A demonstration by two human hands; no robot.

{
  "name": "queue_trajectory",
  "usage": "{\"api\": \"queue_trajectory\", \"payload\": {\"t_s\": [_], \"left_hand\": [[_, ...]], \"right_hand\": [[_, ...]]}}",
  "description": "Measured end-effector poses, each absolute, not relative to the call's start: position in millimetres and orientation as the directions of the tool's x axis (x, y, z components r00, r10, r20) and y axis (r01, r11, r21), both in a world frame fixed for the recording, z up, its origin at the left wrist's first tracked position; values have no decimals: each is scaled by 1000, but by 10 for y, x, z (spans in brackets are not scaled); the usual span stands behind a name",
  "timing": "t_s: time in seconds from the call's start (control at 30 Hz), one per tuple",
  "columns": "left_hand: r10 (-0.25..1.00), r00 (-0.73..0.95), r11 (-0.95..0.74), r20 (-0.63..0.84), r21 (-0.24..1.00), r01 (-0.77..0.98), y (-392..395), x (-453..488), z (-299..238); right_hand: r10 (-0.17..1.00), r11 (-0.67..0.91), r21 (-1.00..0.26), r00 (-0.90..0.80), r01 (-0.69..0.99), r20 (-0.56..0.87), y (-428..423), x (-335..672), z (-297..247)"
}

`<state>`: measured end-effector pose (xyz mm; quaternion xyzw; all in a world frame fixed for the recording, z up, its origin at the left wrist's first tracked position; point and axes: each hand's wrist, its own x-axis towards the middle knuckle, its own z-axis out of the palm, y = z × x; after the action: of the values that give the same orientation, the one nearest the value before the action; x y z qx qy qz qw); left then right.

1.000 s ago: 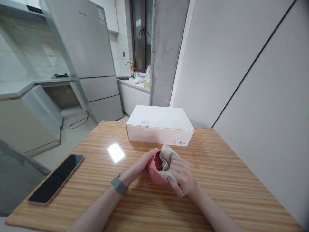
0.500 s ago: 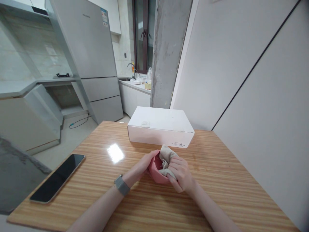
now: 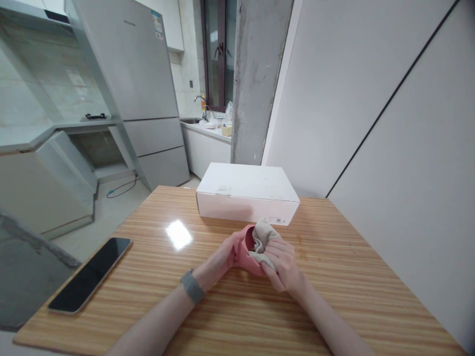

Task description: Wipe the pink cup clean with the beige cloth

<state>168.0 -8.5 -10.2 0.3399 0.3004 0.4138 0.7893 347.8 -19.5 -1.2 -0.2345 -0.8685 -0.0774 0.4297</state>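
A small pink bowl (image 3: 248, 254) sits tipped on its side near the middle of the wooden surface (image 3: 334, 296), its mouth turned up and away from the person, just in front of a closed white cardboard box (image 3: 247, 193). The left hand (image 3: 222, 257) is curled around the bowl's left wall and grips it, a grey watch (image 3: 192, 292) on that wrist. The right hand (image 3: 284, 264) is closed on a beige cloth (image 3: 262, 238), bunched and pushed into the bowl's opening, with a fold spilling over the near rim.

The bowl looks light and rigid, probably plastic or silicone, though the view is too small to say which. Its smooth, rounded wall would likely slip under a loose pinch, so a hold that wraps the outside wall with a thumb at the rim, as the left hand has it, seems the surest. The cloth is soft and limp; it will take whatever shape the fingers press it into and is best held as a wad rather than by an edge.

A black phone (image 3: 91, 273) lies screen-up near the surface's left edge, well apart from the hands. Beyond the surface stand a grey refrigerator (image 3: 137, 89), a concrete pillar (image 3: 256, 79) and a counter with a tap (image 3: 200, 101).
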Motion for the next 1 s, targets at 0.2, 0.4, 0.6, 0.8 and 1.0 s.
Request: {"api": "queue_trajectory", "payload": {"t_s": [0.2,0.4,0.6,0.8,1.0], "left_hand": [[756,566,555,-330,782,-285,-41,1557,-111],[845,449,476,-290,791,-384,-68,1661,-80],[890,387,410,-241,795,-447,-122,1801,-89],[837,536,449,-110,699,-556,-195,1769,-81],[814,521,495,-256,776,-391,-135,1594,-132]], "right_hand": [[326,921,-131,-540,367,776,-318,3411,13],[311,919,-89,-566,384,763,-329,3412,-5],[380,833,-70,-475,549,794,-263,3408,-26],[334,856,-60,-462,513,822,-274,3447,-2],[266,930,-66,-536,362,801,-414,3382,23]]}}
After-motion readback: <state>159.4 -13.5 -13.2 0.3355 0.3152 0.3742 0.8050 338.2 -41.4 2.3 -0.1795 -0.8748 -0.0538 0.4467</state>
